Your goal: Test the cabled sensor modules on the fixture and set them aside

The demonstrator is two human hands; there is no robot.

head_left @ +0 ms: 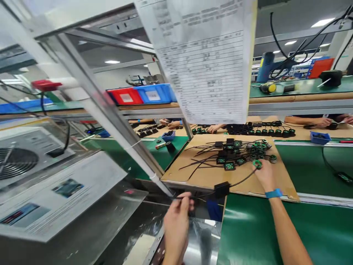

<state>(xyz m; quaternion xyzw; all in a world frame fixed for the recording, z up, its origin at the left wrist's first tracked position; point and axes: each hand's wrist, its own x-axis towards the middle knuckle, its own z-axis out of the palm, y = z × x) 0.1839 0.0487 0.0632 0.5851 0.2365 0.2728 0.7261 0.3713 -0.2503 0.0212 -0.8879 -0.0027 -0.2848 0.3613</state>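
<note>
Brown cardboard sheet (pixel 209 176) on the green belt (pixel 275 228) carries your work. Head view only.

Right hand (pixel 265 173), blue wristband (pixel 273 193), is stretched out to 1 o'clock, fingers closed on a green ring part (pixel 257 163) at the near edge of the pile of small green boards and black leads (pixel 237 152). Left hand (pixel 176 224) sits low at 6 o'clock, fingers pinched together on a thin black lead (pixel 182 198). A black box (pixel 221 189) lies on the sheet's near edge between your hands, with a lead running from it toward the ring.

My read: you're at the pick-up stage, one unit being pulled from the pile. Next move likely needs the lead kept free of the tangle while the ring comes toward you; snagging neighbours is the risk.

Other people's hands (pixel 321 121) work across the bench at 12 o'clock. A printed sheet (pixel 206 62) hangs overhead.
</note>
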